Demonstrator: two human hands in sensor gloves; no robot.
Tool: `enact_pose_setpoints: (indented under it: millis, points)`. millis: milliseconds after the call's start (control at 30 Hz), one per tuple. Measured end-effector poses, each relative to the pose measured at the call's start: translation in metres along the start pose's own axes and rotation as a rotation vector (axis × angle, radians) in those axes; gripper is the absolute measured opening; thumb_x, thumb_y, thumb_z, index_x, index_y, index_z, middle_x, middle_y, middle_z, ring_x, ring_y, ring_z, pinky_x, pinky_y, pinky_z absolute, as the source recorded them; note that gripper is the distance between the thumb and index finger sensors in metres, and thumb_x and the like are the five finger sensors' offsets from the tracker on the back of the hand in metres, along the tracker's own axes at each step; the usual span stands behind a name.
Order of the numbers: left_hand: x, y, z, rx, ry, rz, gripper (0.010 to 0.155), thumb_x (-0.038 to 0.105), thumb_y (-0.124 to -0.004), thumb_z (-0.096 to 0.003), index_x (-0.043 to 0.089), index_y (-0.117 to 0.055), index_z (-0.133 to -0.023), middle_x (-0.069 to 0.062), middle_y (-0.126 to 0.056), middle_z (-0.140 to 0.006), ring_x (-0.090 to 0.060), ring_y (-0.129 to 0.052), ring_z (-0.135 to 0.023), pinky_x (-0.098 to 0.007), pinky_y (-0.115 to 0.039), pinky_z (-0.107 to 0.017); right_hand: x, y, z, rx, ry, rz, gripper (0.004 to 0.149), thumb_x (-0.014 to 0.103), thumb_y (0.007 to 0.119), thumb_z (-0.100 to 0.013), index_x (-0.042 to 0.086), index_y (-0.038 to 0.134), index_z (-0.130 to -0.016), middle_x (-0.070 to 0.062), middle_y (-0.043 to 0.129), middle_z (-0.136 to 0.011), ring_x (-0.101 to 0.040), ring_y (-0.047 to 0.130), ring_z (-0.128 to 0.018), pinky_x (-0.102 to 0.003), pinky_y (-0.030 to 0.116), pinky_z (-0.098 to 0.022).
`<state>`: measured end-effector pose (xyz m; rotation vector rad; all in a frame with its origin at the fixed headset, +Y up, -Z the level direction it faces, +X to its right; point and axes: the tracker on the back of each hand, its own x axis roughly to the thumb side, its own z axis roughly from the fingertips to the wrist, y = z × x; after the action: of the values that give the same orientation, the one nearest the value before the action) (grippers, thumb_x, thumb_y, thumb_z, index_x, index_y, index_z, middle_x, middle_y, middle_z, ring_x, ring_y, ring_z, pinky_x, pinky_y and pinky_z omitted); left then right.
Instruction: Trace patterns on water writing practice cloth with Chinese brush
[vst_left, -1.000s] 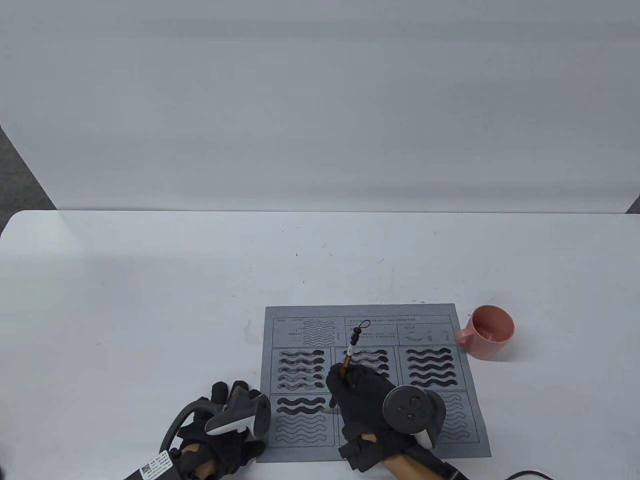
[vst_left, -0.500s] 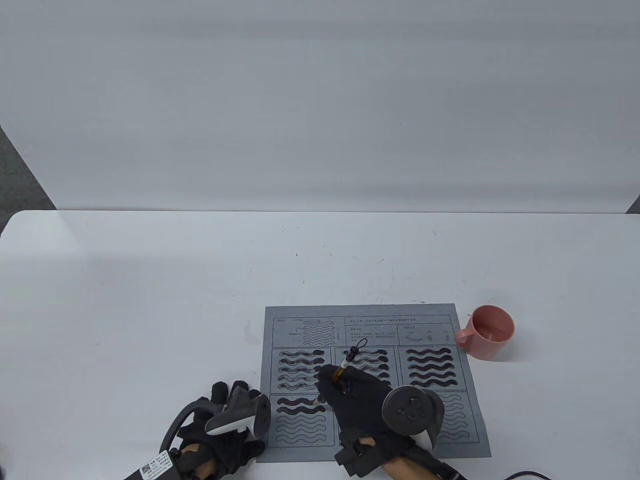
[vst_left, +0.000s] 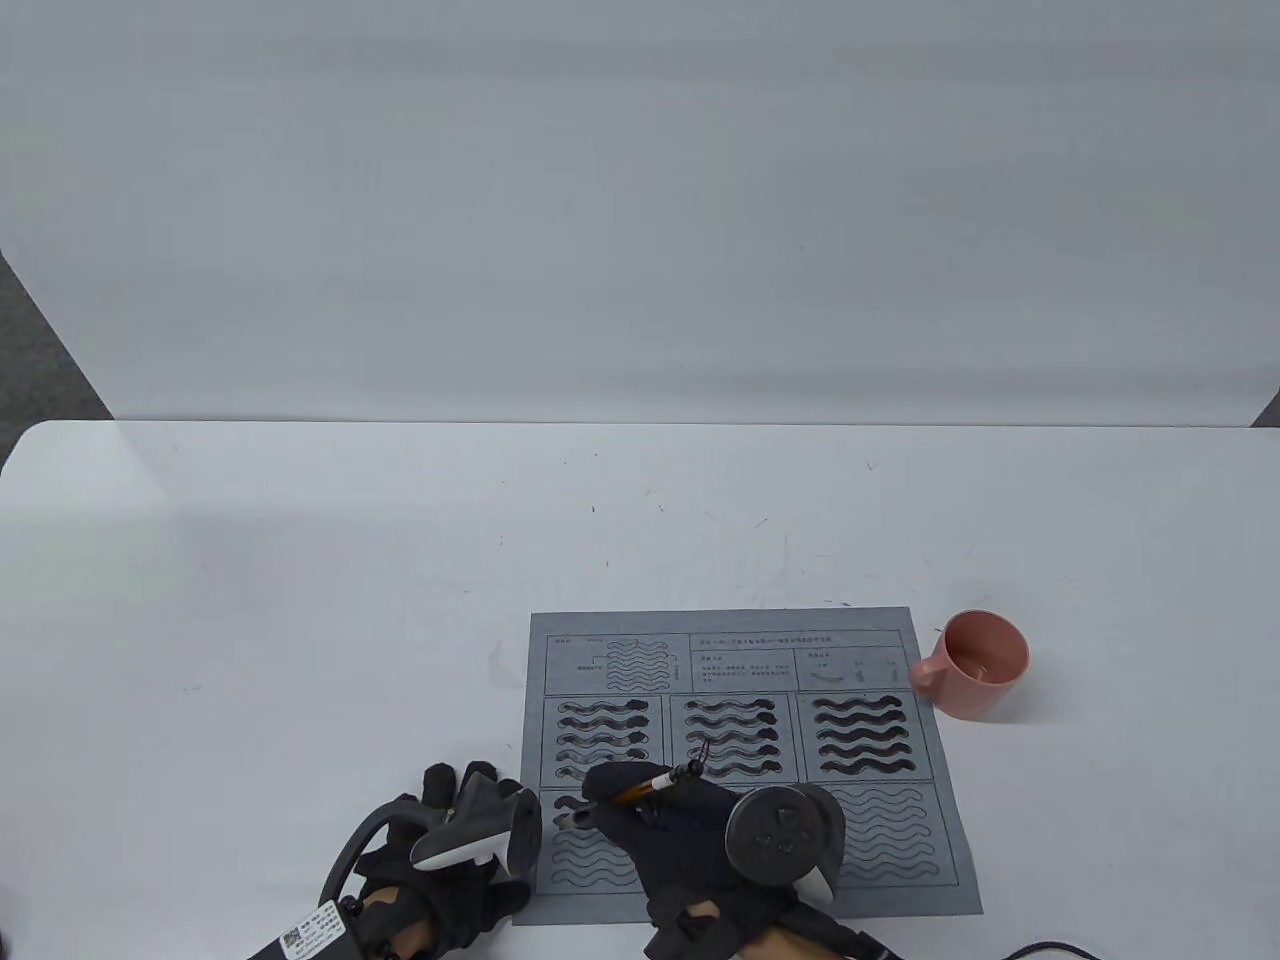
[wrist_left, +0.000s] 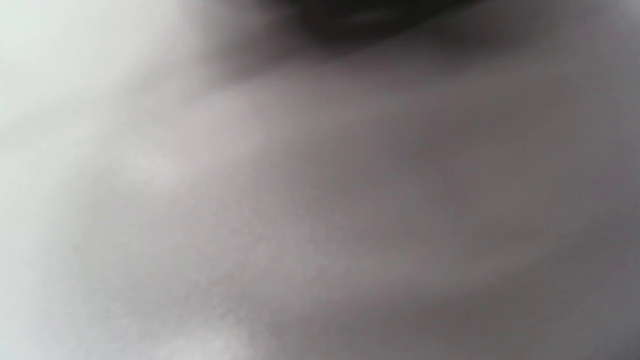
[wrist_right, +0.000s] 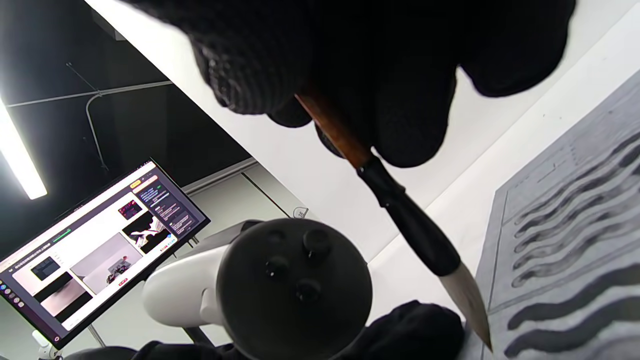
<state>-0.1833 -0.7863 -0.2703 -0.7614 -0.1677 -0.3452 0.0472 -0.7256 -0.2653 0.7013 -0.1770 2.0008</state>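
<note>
- Brush (vst_left: 645, 788) gripped in curled fingers of right hand (vst_left: 680, 835), over near-left part of cloth (vst_left: 940, 800).
- Long axis near level: bristle tip (wrist_right: 470, 305) toward left, looped end toward right and far.
- Tip at near-left panel's wavy lines; contact unclear.
- Left hand (vst_left: 445, 860) resting at cloth's near-left corner, fingers relaxed.
- Left wrist view blurred, unreadable.
- Pink cup (vst_left: 985, 665) right of cloth.

**Materials and finishes on the table**

The flat grey writing cloth (vst_left: 740, 660) looks matt and finely woven. The brush (wrist_right: 400, 210) has a glossy brown wooden shaft, a smooth black ferrule and pale soft bristles. The black knitted gloves look coarse. The pink mug (vst_left: 975, 678) looks smooth, and the white table (vst_left: 300, 600) faintly scuffed.
</note>
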Motion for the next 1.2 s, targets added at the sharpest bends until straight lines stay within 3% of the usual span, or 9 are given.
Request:
enact_pose_setpoints:
  millis: [167, 1200]
  points:
    - [0.0, 0.0, 0.0, 0.0, 0.0, 0.0, 0.093, 0.063, -0.038, -0.0303, 0.031, 0.027, -0.088, -0.007, 0.029, -0.1, -0.048, 0.013, -0.102, -0.069, -0.018, -0.078, -0.0043, 0.0046, -0.0004, 0.041, 0.045, -0.009, 0.037, 0.027, 0.083, -0.047, 0.016, 0.084, -0.082, -0.011, 0.097, -0.082, -0.035, 0.099, -0.068, -0.061, 0.074, -0.051]
    - [0.0, 0.0, 0.0, 0.0, 0.0, 0.0, 0.093, 0.063, -0.038, -0.0303, 0.031, 0.028, -0.088, -0.007, 0.029, -0.1, -0.048, 0.013, -0.102, -0.069, -0.018, -0.078, -0.005, 0.0034, -0.0007, 0.031, 0.056, 0.042, 0.037, 0.028, 0.082, -0.048, 0.015, 0.083, -0.082, -0.013, 0.097, -0.081, -0.037, 0.098, -0.067, -0.063, 0.071, -0.052]
